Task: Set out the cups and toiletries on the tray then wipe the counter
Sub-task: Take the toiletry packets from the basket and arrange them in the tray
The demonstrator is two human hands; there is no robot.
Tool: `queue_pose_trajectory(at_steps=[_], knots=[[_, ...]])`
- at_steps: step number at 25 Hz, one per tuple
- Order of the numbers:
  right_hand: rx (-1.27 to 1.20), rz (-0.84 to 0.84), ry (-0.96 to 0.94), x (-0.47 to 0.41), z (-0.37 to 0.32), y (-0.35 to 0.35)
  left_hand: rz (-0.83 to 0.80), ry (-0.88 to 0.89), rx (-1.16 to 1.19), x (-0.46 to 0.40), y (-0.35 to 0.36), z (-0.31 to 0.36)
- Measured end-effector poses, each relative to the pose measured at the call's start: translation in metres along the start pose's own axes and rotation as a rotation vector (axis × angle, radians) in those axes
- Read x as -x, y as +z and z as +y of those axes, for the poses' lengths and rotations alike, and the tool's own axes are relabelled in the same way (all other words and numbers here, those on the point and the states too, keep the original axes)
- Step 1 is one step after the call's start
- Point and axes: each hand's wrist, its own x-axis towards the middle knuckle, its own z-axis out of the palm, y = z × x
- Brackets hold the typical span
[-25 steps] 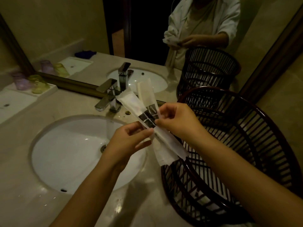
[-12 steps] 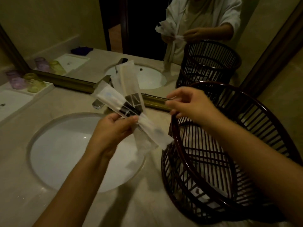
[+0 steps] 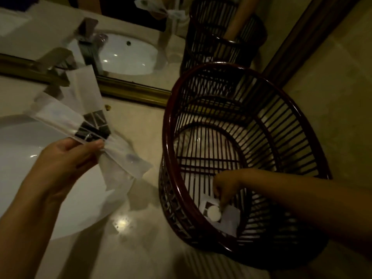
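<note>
**Packets held up, other hand down in the basket**

Left hand [image 3: 66,158]: raised over the near-left part of the counter [image 3: 141,248], thumb and fingers pinched on a fan of white packets [image 3: 80,121] at their dark printed bands. Packets spread up to the far left and down to the right, over the rim of the sink [image 3: 30,178].

Right hand [image 3: 224,187]: reached down inside the basket [image 3: 314,141], fingers curled downward onto a small white sachet [image 3: 219,215] with a round white piece on it. Touching for certain; a full grip cannot be told through the blur. Sachet low against the near inner wall of the basket, forearm crossing the near right rim.

Basket: dark slatted, round, standing on the right of the counter, just beside the sink, against the right wall.

Beyond: tap [image 3: 60,61] at the far edge of the sink, partly hidden behind the packets. Mirror [image 3: 130,53] along the far side, brass-coloured frame at counter level, with reflections of the sink, tap, basket and packets. Bright glint on the polished counter, near, between sink and basket.
</note>
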Motion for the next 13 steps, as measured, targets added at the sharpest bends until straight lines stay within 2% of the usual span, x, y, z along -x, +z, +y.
queue_pose_trajectory(at_steps=[5,8,10,13], knots=[[-0.058,0.028,0.044,-0.012,-0.001,0.018,-0.002,-0.023,0.01,-0.013,-0.005,-0.018],[-0.042,0.132,0.071,-0.018,-0.003,0.029,0.004,-0.008,0.026,-0.014,-0.005,-0.019],[-0.018,0.175,0.032,-0.018,-0.003,0.03,0.016,-0.006,0.026,-0.014,-0.007,-0.018],[-0.119,0.187,-0.072,-0.015,0.0,0.025,0.036,-0.011,0.044,-0.012,-0.008,-0.018]])
